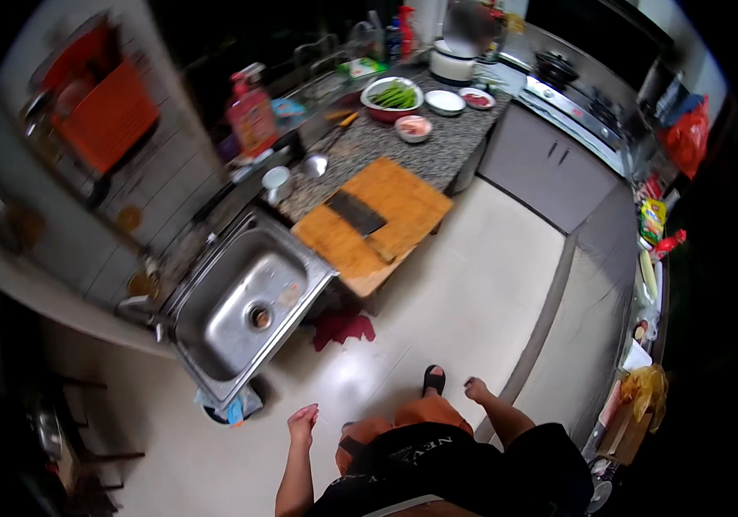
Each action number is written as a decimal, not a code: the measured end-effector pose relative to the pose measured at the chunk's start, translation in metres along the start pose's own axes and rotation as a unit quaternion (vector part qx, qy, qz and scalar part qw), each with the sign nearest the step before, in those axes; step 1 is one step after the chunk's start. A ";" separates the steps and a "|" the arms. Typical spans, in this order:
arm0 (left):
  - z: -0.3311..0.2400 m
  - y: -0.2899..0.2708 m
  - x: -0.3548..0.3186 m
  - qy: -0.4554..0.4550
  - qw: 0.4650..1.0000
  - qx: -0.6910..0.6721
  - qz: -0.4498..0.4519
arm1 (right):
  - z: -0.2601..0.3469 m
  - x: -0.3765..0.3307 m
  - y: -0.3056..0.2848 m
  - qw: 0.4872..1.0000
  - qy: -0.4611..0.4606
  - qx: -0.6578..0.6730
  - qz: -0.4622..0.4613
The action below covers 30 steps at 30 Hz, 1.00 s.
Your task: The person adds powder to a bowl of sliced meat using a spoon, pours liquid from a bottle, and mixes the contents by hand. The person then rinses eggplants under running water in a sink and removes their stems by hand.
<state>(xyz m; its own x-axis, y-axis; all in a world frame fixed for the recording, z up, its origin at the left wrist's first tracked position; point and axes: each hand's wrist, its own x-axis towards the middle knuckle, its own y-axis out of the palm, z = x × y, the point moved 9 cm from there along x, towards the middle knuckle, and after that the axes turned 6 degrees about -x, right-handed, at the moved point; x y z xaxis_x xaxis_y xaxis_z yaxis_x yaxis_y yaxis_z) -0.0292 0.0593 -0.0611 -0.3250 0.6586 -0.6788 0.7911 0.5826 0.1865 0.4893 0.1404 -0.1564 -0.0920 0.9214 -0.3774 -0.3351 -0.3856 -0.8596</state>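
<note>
My left hand (303, 424) hangs over the floor in front of the sink, fingers curled, with nothing showing in it. Farther right, my right hand (476, 389) is closed in a loose fist and also appears to hold nothing. Both hands are well apart from the counter. Ahead, a wooden cutting board (412, 202) lies on the counter's near edge, with a cleaver (356, 213) flat on it, its handle toward me. To the board's left is a stainless steel sink (214, 332) with bits of food near its drain.
Behind the board stand long green vegetables (395, 95) in a bowl, a bowl of pale pink meat (413, 127) and a white pot (452, 65). A gas stove (576, 108) is at the far right. A dark red cloth (343, 329) lies on the floor; a bin (235, 409) stands below the sink.
</note>
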 end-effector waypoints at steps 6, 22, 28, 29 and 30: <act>-0.035 0.230 0.005 0.005 0.992 -0.067 0.109 | -0.180 -0.047 0.038 0.961 0.125 0.067 0.236; -0.182 0.527 0.137 0.030 0.945 -0.292 0.141 | -0.214 0.181 -0.138 0.855 0.218 0.457 0.114; -0.150 0.723 0.213 -0.101 0.908 -0.351 0.204 | -0.291 0.231 -0.208 0.840 0.295 0.443 0.103; -0.144 0.759 0.220 -0.128 0.906 -0.347 0.205 | -0.308 0.232 -0.228 0.840 0.310 0.435 0.097; -0.147 0.796 0.223 -0.141 0.909 -0.329 0.214 | -0.321 0.236 -0.246 0.816 0.322 0.475 0.079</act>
<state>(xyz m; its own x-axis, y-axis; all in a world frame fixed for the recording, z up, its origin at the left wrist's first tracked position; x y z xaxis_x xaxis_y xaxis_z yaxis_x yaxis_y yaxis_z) 0.4516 0.7396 0.0400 0.1599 0.7975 -0.5817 0.3028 0.5212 0.7979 0.8511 0.4380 -0.1442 0.2049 0.5305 -0.8226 -0.9696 -0.0050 -0.2447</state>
